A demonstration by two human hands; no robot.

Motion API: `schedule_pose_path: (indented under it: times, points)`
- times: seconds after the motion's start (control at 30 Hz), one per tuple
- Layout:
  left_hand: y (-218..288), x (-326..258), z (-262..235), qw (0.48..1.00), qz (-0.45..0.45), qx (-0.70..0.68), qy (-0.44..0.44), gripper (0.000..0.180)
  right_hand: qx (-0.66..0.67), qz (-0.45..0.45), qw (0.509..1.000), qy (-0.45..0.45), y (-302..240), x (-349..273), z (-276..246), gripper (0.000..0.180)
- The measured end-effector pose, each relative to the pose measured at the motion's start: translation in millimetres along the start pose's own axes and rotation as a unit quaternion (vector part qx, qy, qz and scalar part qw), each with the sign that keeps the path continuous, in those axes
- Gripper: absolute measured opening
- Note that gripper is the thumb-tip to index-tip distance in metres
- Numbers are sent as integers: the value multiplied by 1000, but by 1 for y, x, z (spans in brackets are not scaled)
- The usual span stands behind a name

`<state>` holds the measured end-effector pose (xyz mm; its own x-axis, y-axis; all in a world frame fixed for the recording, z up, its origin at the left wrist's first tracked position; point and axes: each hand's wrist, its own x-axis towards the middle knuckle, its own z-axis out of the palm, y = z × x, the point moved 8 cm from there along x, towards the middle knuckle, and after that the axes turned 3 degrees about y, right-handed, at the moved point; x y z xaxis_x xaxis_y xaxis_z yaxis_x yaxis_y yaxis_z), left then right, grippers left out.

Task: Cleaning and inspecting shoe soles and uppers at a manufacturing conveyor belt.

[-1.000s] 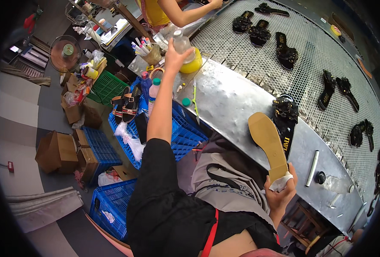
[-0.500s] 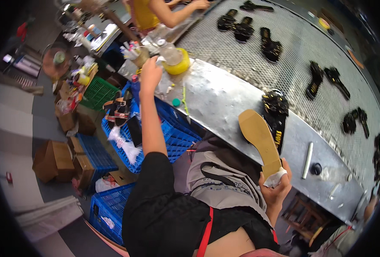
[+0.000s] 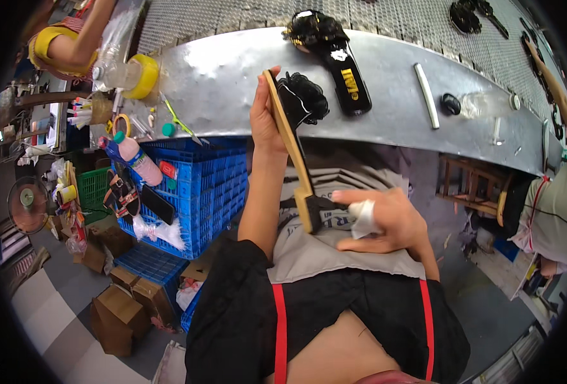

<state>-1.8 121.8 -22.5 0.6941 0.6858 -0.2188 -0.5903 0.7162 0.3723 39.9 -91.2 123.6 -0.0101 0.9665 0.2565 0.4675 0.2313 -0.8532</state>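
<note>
My left hand (image 3: 264, 118) grips the toe end of a black slide sandal (image 3: 291, 144) with a tan sole. The sandal is tilted up on its edge, its sole facing left. A black ruffled flower (image 3: 306, 96) sits on its strap. Beside the heel is my right hand (image 3: 392, 224), apart from the sandal. A white cloth (image 3: 364, 219) lies across its fingers, with the thumb and forefinger spread around it. How the cloth is held is partly hidden. The matching black sandal (image 3: 347, 77) rests on the metal table just beyond.
The metal table (image 3: 232, 64) carries a bottle in a yellow ring (image 3: 144, 75), a green cap (image 3: 168, 130), a white stick (image 3: 426, 96) and a clear bottle (image 3: 488, 104). Blue crates (image 3: 213, 192) stand at left. A mesh conveyor (image 3: 398, 19) runs behind; co-workers are at both sides.
My left hand has come from the yellow-ringed bottle to the sandal's toe end. My right hand has let go of the heel. The sandal has turned onto its edge, and the view has swung right.
</note>
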Motion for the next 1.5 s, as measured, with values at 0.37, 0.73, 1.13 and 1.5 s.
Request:
schedule_pose_path:
  times: [0.37, 0.73, 1.13, 1.5]
  points:
    - [-41, -39, 1, 999, -29, -26, 17, 37, 106, -9, 992, 67, 54, 16, 7, 39]
    - [-39, -38, -14, 999, -16, -30, -11, 40, 297, -74, 952, 21, 77, 5, 26, 40]
    - [-26, -37, -12, 993, -22, -27, -115, 46, 282, -42, 958, 23, 77, 24, 30, 20]
    - [7, -46, 0, 995, 80, 52, -32, 48, 452, 300, 833, 110, 113, -69, 53, 27]
